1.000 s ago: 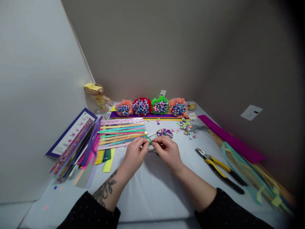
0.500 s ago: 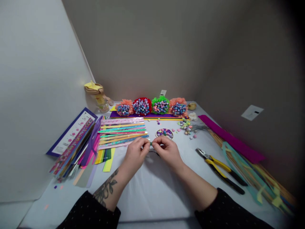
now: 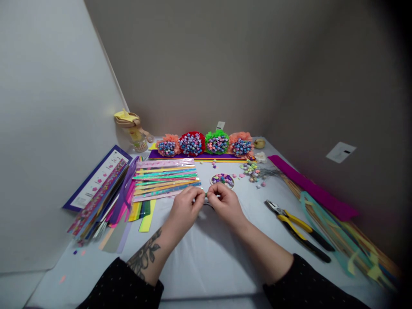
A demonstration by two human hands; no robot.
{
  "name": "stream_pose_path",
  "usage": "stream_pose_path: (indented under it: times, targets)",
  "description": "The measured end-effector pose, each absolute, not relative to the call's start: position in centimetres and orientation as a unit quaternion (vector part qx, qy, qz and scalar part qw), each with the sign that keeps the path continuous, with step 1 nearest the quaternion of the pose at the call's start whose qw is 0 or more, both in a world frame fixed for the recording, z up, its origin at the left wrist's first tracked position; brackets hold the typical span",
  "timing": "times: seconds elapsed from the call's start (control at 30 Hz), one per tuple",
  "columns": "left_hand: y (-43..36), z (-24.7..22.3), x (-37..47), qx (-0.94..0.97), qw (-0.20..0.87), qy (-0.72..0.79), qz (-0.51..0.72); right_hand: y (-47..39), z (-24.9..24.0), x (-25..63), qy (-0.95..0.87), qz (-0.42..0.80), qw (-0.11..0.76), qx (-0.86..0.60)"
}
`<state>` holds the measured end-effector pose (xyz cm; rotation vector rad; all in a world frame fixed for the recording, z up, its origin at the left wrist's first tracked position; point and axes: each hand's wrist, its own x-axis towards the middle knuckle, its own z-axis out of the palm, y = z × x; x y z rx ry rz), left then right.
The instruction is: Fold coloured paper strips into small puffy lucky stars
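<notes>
My left hand (image 3: pixel 186 206) and my right hand (image 3: pixel 226 204) meet near the middle of the table, each pinching with thumb and forefinger. Between the fingertips shows a tiny green piece (image 3: pixel 206 195), mostly covered by the fingers. A thin dark wire or line curves just below them. Right behind my hands lies a round dish (image 3: pixel 222 180) of small purple, pink and green folded pieces. To the left of it are striped paper strips (image 3: pixel 165 179) in several colours.
Yellow-and-black pliers (image 3: pixel 299 229) lie at the right, beside a magenta sheet (image 3: pixel 312 186) and long sticks. Several crepe-edged clusters (image 3: pixel 192 143) line the back. A glass jar (image 3: pixel 139 141) stands back left, paper strips and a purple-bordered sheet (image 3: pixel 96 180) in front of it.
Both hands have shifted very slightly to the right, and their fingertips are closer together. Less of the green piece shows between them.
</notes>
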<state>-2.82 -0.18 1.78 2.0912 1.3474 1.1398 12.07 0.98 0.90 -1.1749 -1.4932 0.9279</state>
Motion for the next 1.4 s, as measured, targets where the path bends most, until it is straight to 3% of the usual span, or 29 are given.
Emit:
stream_pose_path:
  times: [0.27,0.4,0.53,0.63,0.97,1.4]
  targets:
    - [-0.4,1.3,-2.4,0.783,0.254,0.480,0.304,1.7,0.4,12.2,-0.406,0.632,0.521,-0.405]
    - [0.4,0.4,-2.4,0.720,0.283,0.511,0.375,1.7,0.5,12.0,-0.368,0.674,0.520,-0.374]
    - [0.6,0.7,-2.2,0.606,0.441,0.487,0.449,1.7,0.2,11.9,-0.398,0.660,0.501,-0.393]
    - [0.4,1.4,-1.9,0.578,0.486,0.466,0.460,1.6,0.1,12.0,-0.446,0.608,0.502,-0.425]
    - [0.0,2.2,-2.0,0.562,0.437,0.544,0.444,1.0,1.1,11.7,-0.542,0.498,0.485,-0.472]
    - [-0.2,2.4,-2.0,0.552,0.441,0.549,0.447,0.9,0.9,11.7,-0.540,0.508,0.481,-0.468]
